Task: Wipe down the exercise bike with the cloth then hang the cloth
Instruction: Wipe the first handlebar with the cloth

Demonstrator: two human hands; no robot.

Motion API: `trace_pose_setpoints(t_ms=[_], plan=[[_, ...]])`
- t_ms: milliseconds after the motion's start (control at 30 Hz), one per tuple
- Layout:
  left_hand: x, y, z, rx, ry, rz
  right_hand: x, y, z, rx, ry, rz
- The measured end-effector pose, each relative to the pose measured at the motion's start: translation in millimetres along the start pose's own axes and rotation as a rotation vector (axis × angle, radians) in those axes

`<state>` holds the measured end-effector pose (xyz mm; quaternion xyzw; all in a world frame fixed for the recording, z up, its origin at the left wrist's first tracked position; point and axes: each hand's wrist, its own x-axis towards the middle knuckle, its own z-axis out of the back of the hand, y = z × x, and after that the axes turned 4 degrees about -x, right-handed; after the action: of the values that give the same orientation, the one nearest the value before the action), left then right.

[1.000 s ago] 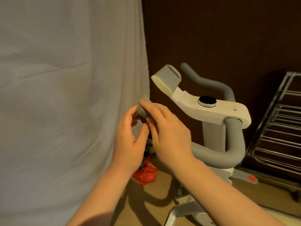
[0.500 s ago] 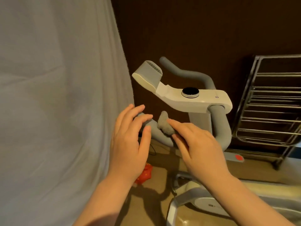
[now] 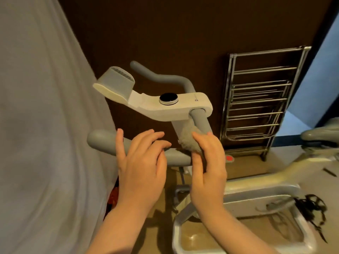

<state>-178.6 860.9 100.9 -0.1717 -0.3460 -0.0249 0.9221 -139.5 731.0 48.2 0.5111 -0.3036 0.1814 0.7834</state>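
The exercise bike (image 3: 170,107) stands in the middle, white with a round black dial and grey padded handlebars. A small fuzzy grey cloth (image 3: 189,138) is pressed against the near handlebar, just under the white console. My right hand (image 3: 209,162) holds the cloth there, fingers flat over it. To its left my left hand (image 3: 141,162) hovers over the lower handlebar with fingers spread, holding nothing. The bike's white frame runs down to the lower right.
A big pale sheet (image 3: 45,125) hangs along the left side. A folded metal drying rack (image 3: 260,105) leans on the dark brown wall at the right. A tangle of black cord (image 3: 311,206) lies near the bike's base, something red (image 3: 112,195) by the sheet.
My right hand has carried the cloth from the sheet's edge rightward along the handlebar up under the console. My left hand let go and opened. The view has swung right.
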Motion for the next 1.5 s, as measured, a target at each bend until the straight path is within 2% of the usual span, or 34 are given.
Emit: trace_pose_setpoints(t_ms=[100,167,233,367,500,633,767,900,933,1000,1100,1200,1267,1400,1500], plan=[[-0.7,-9.2,-11.9,-0.067,0.023,-0.051,-2.3,8.5,-16.5,0.121,-0.18,-0.13],[1.3,-11.5,-15.3,-0.09,0.031,-0.042,32.5,-1.7,-10.4,0.227,-0.302,-0.388],[2.2,-13.8,-16.3,-0.093,0.024,-0.021,45.4,1.2,-5.1,0.299,-0.316,-0.614],[9.0,-22.9,-19.9,-0.098,0.028,0.002,19.3,24.6,-0.5,0.468,-0.217,-0.764],[26.1,-31.1,-27.1,-0.155,0.088,0.001,63.2,-11.5,1.2,0.666,-0.139,-1.083],[36.8,-39.1,-34.5,-0.05,0.093,0.107,36.0,-6.4,5.1,0.671,0.009,-1.165],[36.5,-40.1,-40.0,0.075,0.065,0.061,89.9,-45.6,-0.7,0.681,0.054,-1.36],[34.7,-43.2,-40.0,0.09,0.072,0.135,69.3,-35.1,6.6,0.616,0.111,-1.213],[36.2,-44.5,-40.7,0.102,0.068,0.16,64.1,-29.2,12.6,0.662,0.141,-1.189],[40.0,-46.4,-43.5,0.121,0.055,0.208,83.3,-47.1,12.1,0.7,0.24,-1.222],[41.0,-50.3,-45.7,0.12,0.056,0.275,128.9,-63.8,-4.5,0.645,0.26,-1.253],[41.7,-64.4,-50.5,0.019,0.062,0.345,108.0,-63.8,-3.5,0.586,0.306,-1.175],[45.7,-74.9,-59.8,0.001,0.055,0.351,98.0,-61.0,6.1,0.64,0.375,-1.149],[52.5,-84.0,-73.3,0.19,0.003,0.386,129.9,-76.0,-4.6,0.541,0.323,-0.984],[47.8,-83.9,-72.4,0.206,-0.036,0.394,103.9,-69.8,13.2,0.544,0.369,-0.742]])
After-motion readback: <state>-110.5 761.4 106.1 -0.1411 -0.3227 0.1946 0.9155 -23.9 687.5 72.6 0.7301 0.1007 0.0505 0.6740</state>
